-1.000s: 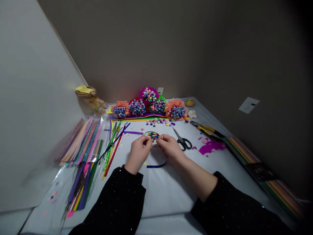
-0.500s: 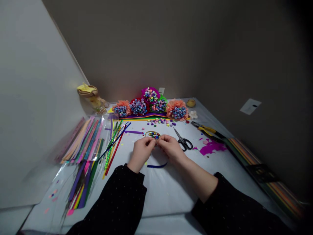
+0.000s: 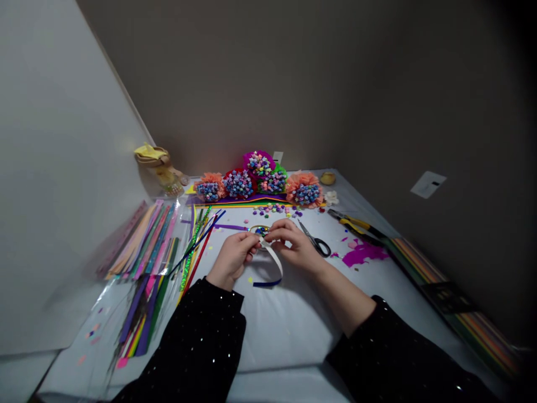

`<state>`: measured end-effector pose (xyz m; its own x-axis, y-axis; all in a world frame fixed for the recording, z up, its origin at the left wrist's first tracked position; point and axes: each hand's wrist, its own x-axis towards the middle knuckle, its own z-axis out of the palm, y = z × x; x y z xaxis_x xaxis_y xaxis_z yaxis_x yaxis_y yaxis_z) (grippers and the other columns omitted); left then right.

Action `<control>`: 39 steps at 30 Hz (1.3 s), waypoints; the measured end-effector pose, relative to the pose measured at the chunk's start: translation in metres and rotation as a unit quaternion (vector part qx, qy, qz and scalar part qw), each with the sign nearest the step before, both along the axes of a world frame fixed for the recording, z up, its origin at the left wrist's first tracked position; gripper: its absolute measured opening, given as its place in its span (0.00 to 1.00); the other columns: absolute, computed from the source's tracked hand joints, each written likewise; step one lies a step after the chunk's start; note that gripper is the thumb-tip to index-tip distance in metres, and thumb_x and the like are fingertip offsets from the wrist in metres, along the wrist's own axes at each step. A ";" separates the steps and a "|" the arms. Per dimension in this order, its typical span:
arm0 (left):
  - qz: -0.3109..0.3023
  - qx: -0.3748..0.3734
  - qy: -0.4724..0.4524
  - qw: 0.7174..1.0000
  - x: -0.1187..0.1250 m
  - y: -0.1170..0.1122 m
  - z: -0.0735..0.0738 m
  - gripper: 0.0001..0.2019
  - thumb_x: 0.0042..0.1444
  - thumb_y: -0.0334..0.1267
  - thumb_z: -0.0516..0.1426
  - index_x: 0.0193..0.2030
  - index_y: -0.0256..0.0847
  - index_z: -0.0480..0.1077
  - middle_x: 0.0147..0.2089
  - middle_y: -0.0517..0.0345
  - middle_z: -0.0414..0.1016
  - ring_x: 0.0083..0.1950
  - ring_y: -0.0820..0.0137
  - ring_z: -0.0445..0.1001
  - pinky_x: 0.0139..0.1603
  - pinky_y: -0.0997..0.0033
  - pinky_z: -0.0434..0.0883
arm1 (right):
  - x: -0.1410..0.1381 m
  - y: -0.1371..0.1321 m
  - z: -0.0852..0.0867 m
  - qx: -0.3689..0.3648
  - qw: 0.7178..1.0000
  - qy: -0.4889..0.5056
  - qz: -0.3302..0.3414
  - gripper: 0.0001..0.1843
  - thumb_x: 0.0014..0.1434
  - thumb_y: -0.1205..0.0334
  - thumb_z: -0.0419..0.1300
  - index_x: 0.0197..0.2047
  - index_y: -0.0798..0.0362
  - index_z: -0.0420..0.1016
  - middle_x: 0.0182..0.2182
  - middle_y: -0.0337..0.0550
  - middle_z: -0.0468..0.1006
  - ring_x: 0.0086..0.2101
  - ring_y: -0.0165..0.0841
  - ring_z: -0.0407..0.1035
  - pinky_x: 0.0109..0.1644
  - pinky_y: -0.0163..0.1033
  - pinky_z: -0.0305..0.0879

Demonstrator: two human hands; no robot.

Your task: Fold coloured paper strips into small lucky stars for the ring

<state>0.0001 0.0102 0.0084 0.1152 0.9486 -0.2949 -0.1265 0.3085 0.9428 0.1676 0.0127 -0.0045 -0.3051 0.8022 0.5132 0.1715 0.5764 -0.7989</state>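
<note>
The left hand (image 3: pixel 232 260) and the right hand (image 3: pixel 291 246) are closed in a pinch, and their fingertips meet just in front of a small round hoop (image 3: pixel 252 229) filled with tiny colored stars. Between them they grip a ribbon (image 3: pixel 276 262), white on one face and dark blue on the other. It loops down from the fingers and ends on the worktop (image 3: pixel 285 330) nearer the person than the hoop. The hoop lies mostly behind the fingers, and whether either hand touches it is hidden. Black sparkly sleeves (image 3: pixel 201 341) cover both forearms up to the wrists.

Just right of the hoop lie black-handled scissors (image 3: pixel 318 246), and farther right are yellow-handled pliers (image 3: pixel 354 224) and torn magenta paper (image 3: pixel 363 253). Directly beyond the hoop is a scatter of loose stars (image 3: pixel 272 209), and past those stands a row of crepe-paper flowers (image 3: pixel 238 184) heaped with stars, resting on colored paper sheets. Left of the hoop lie glittery green strips (image 3: pixel 192 254) and thin red and blue sticks, with bundles of colored paper strips (image 3: pixel 142 240) in a clear plastic sleeve farther left. Beyond those, near the wall, stands a small figurine (image 3: pixel 159 168) with a yellow top.
</note>
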 end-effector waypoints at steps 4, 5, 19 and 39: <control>-0.008 -0.024 -0.014 1.000 -0.001 0.002 -0.002 0.09 0.40 0.38 0.60 0.22 0.34 0.66 0.19 0.63 0.64 0.18 0.83 0.57 0.14 0.83 0.49 | -0.003 -0.002 -0.007 0.097 0.993 -0.053 0.031 0.09 0.54 0.70 0.58 0.35 0.49 0.77 0.39 0.46 0.67 0.41 0.34 0.65 0.44 0.41 0.65; -0.010 -0.020 -0.008 1.000 -0.001 0.002 -0.002 0.09 0.40 0.38 0.60 0.22 0.34 0.67 0.18 0.64 0.64 0.18 0.82 0.57 0.15 0.83 0.49 | -0.004 -0.003 -0.008 0.111 0.991 -0.061 0.036 0.09 0.54 0.70 0.57 0.35 0.49 0.77 0.39 0.46 0.68 0.41 0.34 0.66 0.44 0.41 0.66; 0.171 0.132 0.244 0.945 -0.034 0.021 -0.015 0.07 0.43 0.38 0.56 0.25 0.36 0.70 0.22 0.60 0.70 0.24 0.75 0.64 0.25 0.76 0.60 | -0.001 -0.014 0.012 -0.153 0.955 0.225 0.121 0.06 0.46 0.60 0.68 0.31 0.48 0.80 0.26 0.41 0.77 0.31 0.32 0.69 0.40 0.43 0.64; 0.037 0.215 0.345 0.913 0.006 -0.003 0.000 0.06 0.47 0.34 0.53 0.24 0.38 0.70 0.23 0.60 0.72 0.27 0.72 0.68 0.30 0.76 0.63 | -0.020 -0.009 0.001 -0.499 0.819 0.282 0.034 0.20 0.30 0.58 0.74 0.25 0.56 0.70 0.16 0.32 0.69 0.16 0.22 0.58 0.20 0.30 0.52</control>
